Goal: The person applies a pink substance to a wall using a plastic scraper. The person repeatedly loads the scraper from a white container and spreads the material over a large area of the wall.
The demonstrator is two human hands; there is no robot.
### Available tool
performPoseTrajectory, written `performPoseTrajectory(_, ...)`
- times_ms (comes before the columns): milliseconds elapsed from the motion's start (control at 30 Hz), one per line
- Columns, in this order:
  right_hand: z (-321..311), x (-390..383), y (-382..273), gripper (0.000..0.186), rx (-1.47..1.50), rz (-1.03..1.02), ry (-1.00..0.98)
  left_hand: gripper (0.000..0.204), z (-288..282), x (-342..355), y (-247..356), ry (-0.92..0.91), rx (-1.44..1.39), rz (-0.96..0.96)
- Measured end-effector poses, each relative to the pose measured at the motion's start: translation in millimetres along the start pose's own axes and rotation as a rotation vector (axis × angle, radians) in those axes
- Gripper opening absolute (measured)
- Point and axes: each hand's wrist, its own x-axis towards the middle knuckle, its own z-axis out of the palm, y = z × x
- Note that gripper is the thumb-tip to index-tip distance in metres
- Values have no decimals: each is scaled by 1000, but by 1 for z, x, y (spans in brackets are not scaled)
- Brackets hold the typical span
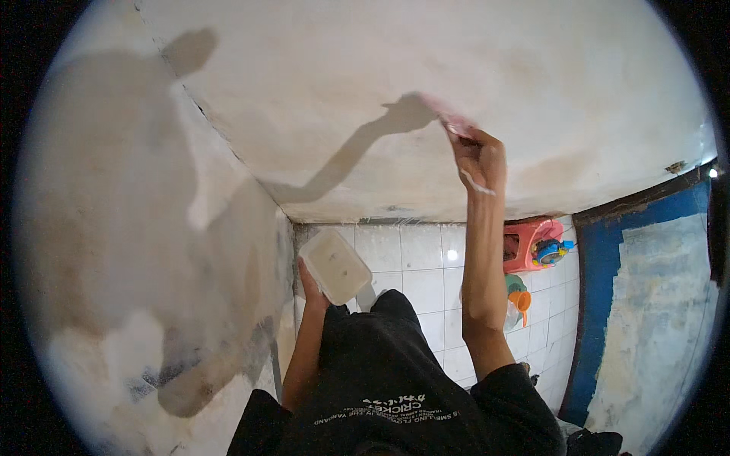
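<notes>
My left hand [312,286] grips a whitish rectangular tub [354,293] by its left side, low near the wall corner. Pale material with a few darker spots lies in the tub. My right arm reaches up to the wall [319,68] in front. In my right hand [482,158] is a pink, flat, thin spreader [450,118], its far edge at or close to the wall surface. Motion blurs the spreader, so contact with the wall is uncertain. The right fingers are closed around its near end and partly hidden. A pale band circles my right wrist.
A second stained wall [114,251] meets the front wall at left. White floor tiles [422,247] lie below. To the right stand a red plastic stool [521,263] with a blue item [549,251] on it, an orange dipper [521,299] and a blue-edged panel [597,304].
</notes>
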Motion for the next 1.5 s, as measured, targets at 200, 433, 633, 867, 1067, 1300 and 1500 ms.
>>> performPoseTrajectory(200, -6, -101, -36, 11, -570, -241, 157, 74, 64, 2, -22, -80, 86, -26)
performPoseTrajectory(433, -65, -143, -14, 17, -1686, -189, -242, 77, 133, -2, -73, -187, 6, -3)
performPoseTrajectory(633, -84, -133, -2, 20, -2025, -85, -377, 81, 161, -8, -135, -128, -38, 142)
performPoseTrajectory(867, -123, -127, -14, 20, -1871, -18, -549, 78, 171, -12, -161, -70, 12, 137)
performPoseTrajectory(1067, -124, -130, -15, 19, -1944, 11, -581, 71, 171, -16, -168, -61, 10, 184)
performPoseTrajectory(1300, -138, -130, -17, 19, -1804, 52, -500, 71, 163, -9, -165, -7, 41, 125)
performPoseTrajectory(1500, -140, -130, 0, 24, -1964, 22, -488, 75, 160, 4, -163, -47, 114, 60)
